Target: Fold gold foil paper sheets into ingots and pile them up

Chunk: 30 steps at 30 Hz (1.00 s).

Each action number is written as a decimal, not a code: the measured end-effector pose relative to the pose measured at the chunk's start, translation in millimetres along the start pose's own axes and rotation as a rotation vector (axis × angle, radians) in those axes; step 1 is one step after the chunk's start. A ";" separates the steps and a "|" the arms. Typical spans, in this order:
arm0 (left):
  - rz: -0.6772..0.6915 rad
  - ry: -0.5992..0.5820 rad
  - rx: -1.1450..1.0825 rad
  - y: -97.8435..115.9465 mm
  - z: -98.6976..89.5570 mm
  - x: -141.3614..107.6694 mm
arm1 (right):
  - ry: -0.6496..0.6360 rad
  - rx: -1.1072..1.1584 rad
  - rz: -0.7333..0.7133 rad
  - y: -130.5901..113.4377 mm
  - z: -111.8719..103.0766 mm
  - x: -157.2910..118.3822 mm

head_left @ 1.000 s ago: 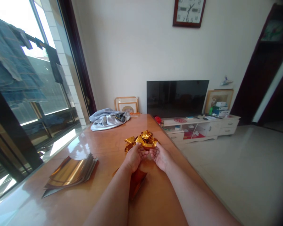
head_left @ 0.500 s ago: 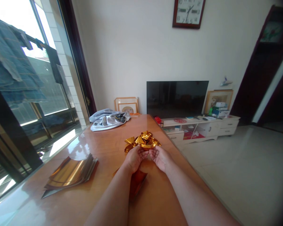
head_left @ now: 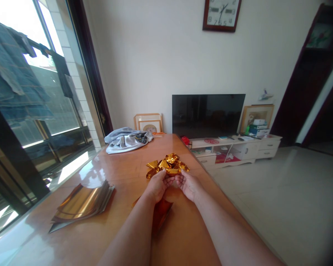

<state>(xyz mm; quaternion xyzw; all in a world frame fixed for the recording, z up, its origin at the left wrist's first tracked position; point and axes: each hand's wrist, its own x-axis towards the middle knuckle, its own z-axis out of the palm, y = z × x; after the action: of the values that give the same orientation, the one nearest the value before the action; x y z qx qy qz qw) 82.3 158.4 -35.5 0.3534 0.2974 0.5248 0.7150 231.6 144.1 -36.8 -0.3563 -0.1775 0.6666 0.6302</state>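
My left hand (head_left: 157, 185) and my right hand (head_left: 189, 186) meet over the table, fingers curled in towards each other. Between their thumbs and fingertips they pinch a folded piece of gold foil paper (head_left: 173, 171), one end in each hand. Just beyond the fingertips lies a small heap of folded, crinkled gold foil pieces (head_left: 171, 159). A flat foil sheet (head_left: 163, 213), reddish gold, rests on the table below my wrists, partly covered by my left forearm. To the left sits a fanned stack of gold foil sheets (head_left: 81, 201).
The brown wooden table (head_left: 127, 240) has its right edge beside my right forearm. A silvery grey cloth bundle (head_left: 126, 141) lies at its far left corner. Beyond stand a television (head_left: 208, 115) and a low white cabinet (head_left: 249, 151); a glass sliding door is on the left.
My hands have barely moved, with only a slight shift of the thumbs on the foil piece. The camera view has shifted very slightly.
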 end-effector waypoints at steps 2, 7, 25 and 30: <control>0.002 0.001 0.001 -0.6 -0.8 0.7 | 0.002 -0.001 -0.007 -0.2 0.5 -0.8; 0.020 0.020 0.018 -3.0 -1.9 2.8 | 0.004 -0.010 -0.031 0.8 2.4 -2.6; 0.022 0.027 0.036 -2.9 -1.8 3.1 | -0.014 -0.054 -0.058 5.5 -1.3 3.2; 0.008 0.022 0.028 1.4 0.8 2.0 | -0.003 -0.065 -0.054 6.7 -2.6 5.2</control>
<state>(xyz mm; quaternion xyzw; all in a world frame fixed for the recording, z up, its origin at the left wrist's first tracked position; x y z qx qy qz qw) 82.8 160.5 -34.0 0.3588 0.3114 0.5273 0.7045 228.9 147.6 -44.5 -0.3706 -0.2093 0.6439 0.6358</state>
